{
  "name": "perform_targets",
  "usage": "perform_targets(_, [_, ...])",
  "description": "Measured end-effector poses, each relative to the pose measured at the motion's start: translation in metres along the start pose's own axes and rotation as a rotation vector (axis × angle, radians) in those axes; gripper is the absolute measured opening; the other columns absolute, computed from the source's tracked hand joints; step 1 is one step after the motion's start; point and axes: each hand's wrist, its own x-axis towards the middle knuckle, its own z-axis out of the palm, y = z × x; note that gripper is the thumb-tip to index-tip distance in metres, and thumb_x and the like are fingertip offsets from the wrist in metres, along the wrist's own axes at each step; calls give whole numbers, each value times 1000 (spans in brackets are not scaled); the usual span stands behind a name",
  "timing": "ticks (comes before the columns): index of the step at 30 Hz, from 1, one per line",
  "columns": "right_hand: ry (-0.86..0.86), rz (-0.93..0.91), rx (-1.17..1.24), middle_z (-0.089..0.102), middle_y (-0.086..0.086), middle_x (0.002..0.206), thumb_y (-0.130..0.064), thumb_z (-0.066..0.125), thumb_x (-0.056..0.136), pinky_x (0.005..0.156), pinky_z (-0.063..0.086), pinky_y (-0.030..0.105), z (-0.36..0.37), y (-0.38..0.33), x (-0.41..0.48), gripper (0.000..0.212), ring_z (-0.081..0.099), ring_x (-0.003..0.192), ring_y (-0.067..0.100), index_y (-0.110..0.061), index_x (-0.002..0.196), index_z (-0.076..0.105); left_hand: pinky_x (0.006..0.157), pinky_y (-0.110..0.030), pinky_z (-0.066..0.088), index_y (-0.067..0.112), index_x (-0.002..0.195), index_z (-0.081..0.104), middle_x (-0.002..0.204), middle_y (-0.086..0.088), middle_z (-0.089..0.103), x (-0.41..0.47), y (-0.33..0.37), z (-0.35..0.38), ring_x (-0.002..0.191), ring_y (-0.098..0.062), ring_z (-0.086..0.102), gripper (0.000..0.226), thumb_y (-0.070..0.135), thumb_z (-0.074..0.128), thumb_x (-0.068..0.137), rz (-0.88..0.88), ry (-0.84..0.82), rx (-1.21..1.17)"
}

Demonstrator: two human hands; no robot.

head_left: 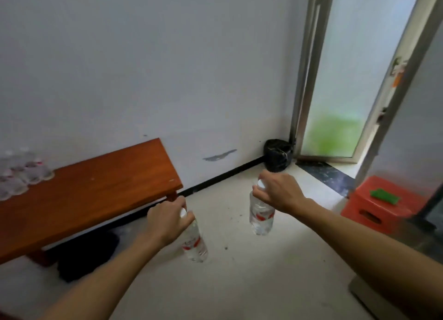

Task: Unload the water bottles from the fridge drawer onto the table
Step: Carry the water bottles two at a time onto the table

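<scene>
Carry stage: left hand [165,221], right hand [278,192], fingers clamped on caps of left bottle [195,244], right bottle [261,215]; next, upright onto table [96,195].

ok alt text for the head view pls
A person holds two water bottles by their white-capped necks: the left bottle in the left hand, the right bottle in the right hand. A wooden table at left holds a cluster of bottles; a red stool stands at right.
</scene>
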Motion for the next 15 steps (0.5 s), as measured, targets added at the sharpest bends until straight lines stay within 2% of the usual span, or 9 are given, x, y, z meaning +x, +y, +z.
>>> perform_targets(5, [-65, -53, 74, 63, 3, 85, -50, 49, 92, 60, 38, 25, 72, -124, 66, 31, 52, 64, 17, -19, 92, 47, 55, -30, 39, 23, 81, 50, 66, 5, 53, -22, -130, -31, 61, -18, 54, 22, 44, 54, 87, -109, 42, 77])
perform_targets(8, [-115, -86, 145, 57, -3, 80, -51, 51, 91, 59, 40, 24, 105, -193, 93, 31, 53, 64, 14, -21, 93, 46, 58, -32, 45, 23, 81, 51, 68, 2, 59, -36, -199, -46, 64, -20, 58, 24, 46, 54, 87, -198, 32, 102])
perform_targets(12, [-163, -132, 259, 60, -4, 79, -54, 48, 92, 60, 51, 27, 143, -267, 143, 33, 58, 64, 13, -21, 93, 48, 57, -33, 42, 24, 80, 47, 69, 1, 61, -52, -279, -57, 65, -21, 60, 24, 46, 53, 88, -326, 38, 110])
perform_targets(15, [-195, -194, 285, 55, -4, 73, -51, 49, 93, 57, 48, 24, 169, -319, 181, 30, 54, 61, 11, -22, 87, 46, 58, -35, 46, 23, 80, 49, 65, 2, 58, -59, -334, -59, 63, -20, 58, 25, 45, 55, 88, -439, 26, 73])
